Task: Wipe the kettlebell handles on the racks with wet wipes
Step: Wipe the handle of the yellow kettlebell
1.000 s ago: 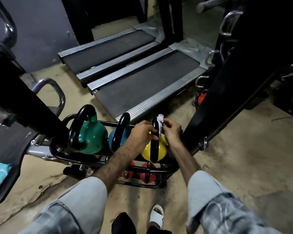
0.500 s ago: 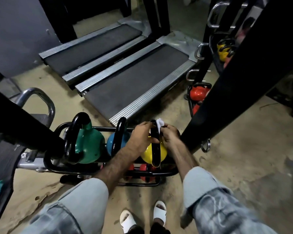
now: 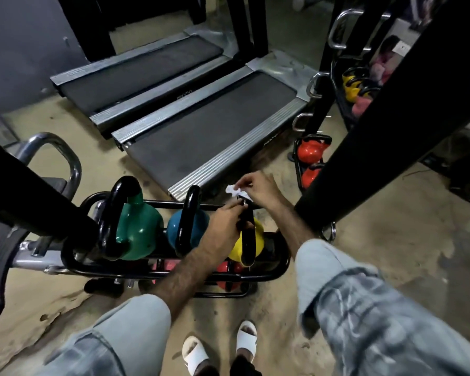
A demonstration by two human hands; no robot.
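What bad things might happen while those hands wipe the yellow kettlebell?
The wet wipe is only pinched by the right hand, so it might drop onto the dusty floor. The left hand sits low beside the black handle of the yellow kettlebell, so its fingers might get squeezed if the bell shifts.

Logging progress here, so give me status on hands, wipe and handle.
Right hand pinches wet wipe above yellow kettlebell handle. Left hand grips handle top. Black post close at right.
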